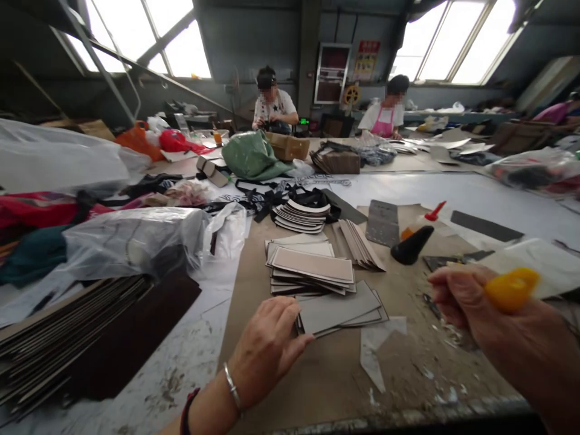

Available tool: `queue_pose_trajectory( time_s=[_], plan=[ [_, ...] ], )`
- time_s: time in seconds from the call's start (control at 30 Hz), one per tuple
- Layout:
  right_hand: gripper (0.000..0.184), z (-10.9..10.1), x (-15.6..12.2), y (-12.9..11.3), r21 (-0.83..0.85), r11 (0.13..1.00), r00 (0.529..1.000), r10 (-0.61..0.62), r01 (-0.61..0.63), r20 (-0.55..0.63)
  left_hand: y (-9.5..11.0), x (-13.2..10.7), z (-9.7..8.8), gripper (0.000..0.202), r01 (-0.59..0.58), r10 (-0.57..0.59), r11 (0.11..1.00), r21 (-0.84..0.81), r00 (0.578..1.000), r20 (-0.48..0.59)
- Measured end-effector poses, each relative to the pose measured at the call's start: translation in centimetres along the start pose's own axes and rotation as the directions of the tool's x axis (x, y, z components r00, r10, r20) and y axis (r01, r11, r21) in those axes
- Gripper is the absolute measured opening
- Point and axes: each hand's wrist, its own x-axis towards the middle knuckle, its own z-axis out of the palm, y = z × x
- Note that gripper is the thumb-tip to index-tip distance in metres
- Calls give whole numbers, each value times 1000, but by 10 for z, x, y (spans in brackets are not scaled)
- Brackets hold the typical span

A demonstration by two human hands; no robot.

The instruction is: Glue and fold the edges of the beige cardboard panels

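Loose grey panels (339,307), rectangular and dark-edged, are laid overlapping on a brown sheet (267,402) at the near side of the bench (208,329). Their left end is touched by the left hand (269,338): fingertips at the upper corner, thumb at the lower edge. Whether that grip is closed on a panel, or the end merely steadied, cannot be told from this angle.

By the right hand (475,308), raised well clear to the right, a rounded yellow handle (512,290) is clasped, fingers curled and thumb pressed in (the working end, if there is one, is hidden).

Just behind, a higher stack of panels (312,266) is left skewed, topped by a pinkish one. Fanned brown pieces (357,243) are propped to its right; curved pieces (301,214) are heaped beyond. A black cone (412,244) is stood farther right, with a red-tipped bottle (435,211) behind it. A translucent offcut (372,356) is seen by the panels' lower edge.

Step in hand, as judged: the front panels are being steadied or sorted by the left hand, the yellow handle being held in readiness. For the next move, one panel would need to be parted cleanly from those beneath, its edge squared by the fingertips, and the handle held clear of the pile until wanted.
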Motion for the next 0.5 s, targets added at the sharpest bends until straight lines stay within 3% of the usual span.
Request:
queue_pose_trajectory(
  time_s=[0.13, 0.27, 0.4, 0.5],
  plan=[
    [48, 12, 1, 32, -197, 980, 989, 39, -10, 142, -12, -25, 29, 40, 30, -32, 998, 56, 999, 37],
    [41, 35, -3, 63, -319, 947, 962, 45, 45, 271, -18, -36, 50, 53, 115, -116, 993, 19, 993, 10],
    [36, 58, -6, 71, -333, 940, 929, 54, 76, 365, -20, -33, 73, 59, 245, -248, 967, -69, 968, -33],
    [37, 71, -7, 69, -348, 933, 922, 52, 92, 383, -16, -27, 84, 63, 342, -344, 930, -133, 939, 9]
  ],
)
